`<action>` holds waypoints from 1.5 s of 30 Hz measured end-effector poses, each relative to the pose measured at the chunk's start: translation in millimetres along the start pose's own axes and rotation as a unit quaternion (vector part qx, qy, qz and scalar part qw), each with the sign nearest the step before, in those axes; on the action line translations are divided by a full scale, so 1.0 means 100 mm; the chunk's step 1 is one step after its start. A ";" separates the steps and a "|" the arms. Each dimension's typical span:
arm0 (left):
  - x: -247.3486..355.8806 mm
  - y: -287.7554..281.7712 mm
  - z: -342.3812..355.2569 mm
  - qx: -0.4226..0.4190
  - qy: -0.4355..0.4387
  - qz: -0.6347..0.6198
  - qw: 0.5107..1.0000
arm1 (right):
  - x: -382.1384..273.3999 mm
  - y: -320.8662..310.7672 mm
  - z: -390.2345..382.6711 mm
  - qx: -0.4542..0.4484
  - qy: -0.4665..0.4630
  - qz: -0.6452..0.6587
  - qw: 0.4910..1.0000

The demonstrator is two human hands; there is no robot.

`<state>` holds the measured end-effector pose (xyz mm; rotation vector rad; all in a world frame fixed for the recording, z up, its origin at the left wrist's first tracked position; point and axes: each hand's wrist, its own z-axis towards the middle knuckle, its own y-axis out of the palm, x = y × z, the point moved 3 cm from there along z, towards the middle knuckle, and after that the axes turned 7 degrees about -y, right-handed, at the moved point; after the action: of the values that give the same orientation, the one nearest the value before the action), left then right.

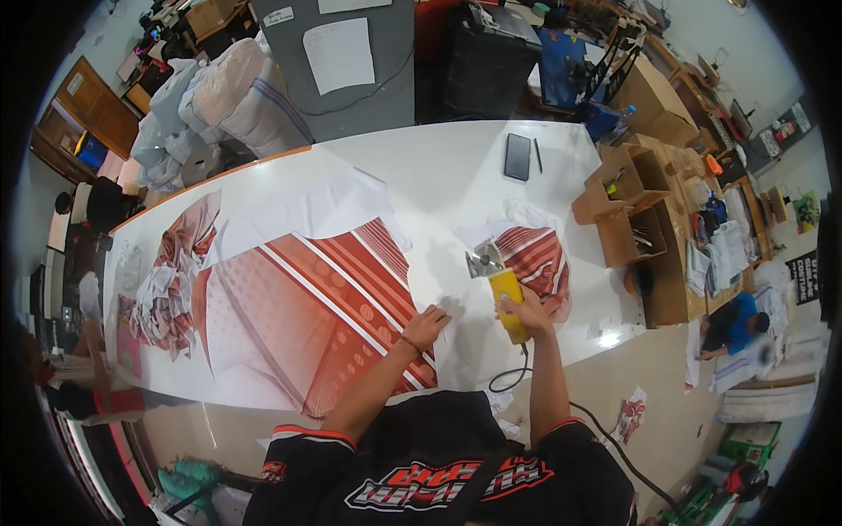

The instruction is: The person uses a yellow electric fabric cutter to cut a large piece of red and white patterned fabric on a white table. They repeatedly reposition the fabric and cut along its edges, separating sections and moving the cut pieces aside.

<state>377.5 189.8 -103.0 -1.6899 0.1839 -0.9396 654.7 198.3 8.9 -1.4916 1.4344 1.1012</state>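
Note:
My right hand (529, 314) is wrapped round the yellow body of an electric rotary cloth cutter (505, 294). The cutter's metal blade head points away from me, held beside a crumpled red-and-white striped cloth (537, 263). At the right edge of a large red, pink and white patterned fabric (316, 298) is my left hand (426, 326), its fingers drawn together. Whatever those fingertips may hold is too small to make out. The fabric lies spread over the left and middle of the white table (456, 188), with plain white cloth at its far side.
A rumpled heap of reddish fabric (175, 280) sits at the table's left end. Toward the back right are a phone (517, 157) and a pen (538, 156). Cardboard boxes (645, 237) stand along the right. The cutter's black cord (614, 443) trails down to the floor beside me.

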 end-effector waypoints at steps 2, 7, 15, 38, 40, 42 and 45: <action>0.15 -0.15 -0.22 0.106 0.004 -0.122 0.987 | 0.01 0.07 0.17 -0.017 0.008 0.012 1.000; 0.20 -0.91 -1.41 0.194 -0.215 -0.145 0.946 | 0.18 0.31 0.71 -0.074 0.076 0.057 0.993; -0.22 -1.21 -3.09 0.354 -0.536 0.055 0.765 | 0.22 0.38 1.27 -0.076 0.142 0.060 0.985; 0.64 -0.87 -1.06 0.255 -0.250 -0.311 0.881 | 0.18 -0.14 0.31 0.218 -0.321 -0.508 0.769; 0.88 -1.16 -1.21 0.171 -0.218 -0.451 0.848 | -0.14 0.75 0.08 0.039 -0.360 -0.445 0.819; 1.18 -1.67 -1.33 0.057 -0.119 -0.578 0.805 | -0.03 1.19 0.03 -0.035 -0.402 -0.529 0.746; 1.39 -2.58 -1.80 0.085 0.095 -0.541 0.831 | -0.19 1.43 0.03 -0.086 -0.433 -0.410 0.798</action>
<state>263.9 68.0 197.7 -1.4635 -0.8045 -1.8848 512.4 198.1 30.4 -1.2231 0.0101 1.0975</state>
